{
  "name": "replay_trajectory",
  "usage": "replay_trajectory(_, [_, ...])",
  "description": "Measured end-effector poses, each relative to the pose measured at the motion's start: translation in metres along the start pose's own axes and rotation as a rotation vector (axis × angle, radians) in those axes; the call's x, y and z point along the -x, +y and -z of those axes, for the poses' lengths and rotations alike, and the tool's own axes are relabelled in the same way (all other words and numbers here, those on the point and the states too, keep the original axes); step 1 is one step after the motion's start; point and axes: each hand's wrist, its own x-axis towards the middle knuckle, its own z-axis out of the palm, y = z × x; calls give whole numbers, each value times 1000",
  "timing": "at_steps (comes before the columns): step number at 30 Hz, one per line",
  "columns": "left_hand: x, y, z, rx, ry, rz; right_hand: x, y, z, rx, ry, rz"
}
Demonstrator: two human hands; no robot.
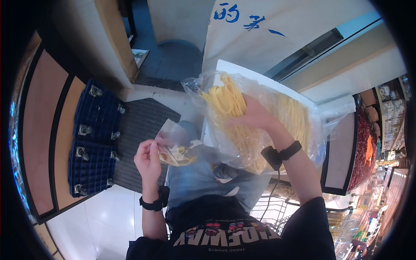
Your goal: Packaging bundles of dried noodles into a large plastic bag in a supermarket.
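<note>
A bundle of flat yellow noodles or tofu-skin strips (pixel 227 99) is gripped in my right hand (pixel 256 113), over the near left part of a white foam box (pixel 260 79). More yellow strips (pixel 289 113) lie in the box inside a clear plastic liner (pixel 256 156). To the left, my left hand (pixel 149 159) pinches the edge of a small clear plastic bag (pixel 177 143) between thumb and fingers. Some yellow pieces show in or through this bag; which of the two I cannot tell.
Blue wheeled dollies (pixel 94 139) stand upright at the left beside a dark ribbed mat (pixel 139 130). A rolled clear plastic (pixel 338 105) lies at the box's right end. Beyond are a bin of dark red goods (pixel 360 156) and a wire rack (pixel 273 211). A cable hangs from my right wrist.
</note>
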Motion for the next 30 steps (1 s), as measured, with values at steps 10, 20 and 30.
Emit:
replay_trajectory(10, [5,4,-6,47,-52,-12,24,-25,18,-144,261,-43])
replay_trajectory(20, [8,6,-11,33,-52,-10,27,-39,32,-127,89,-188])
replay_trajectory(30, [10,7,-10,18,-72,-29,18,-13,23,-215,321,-163])
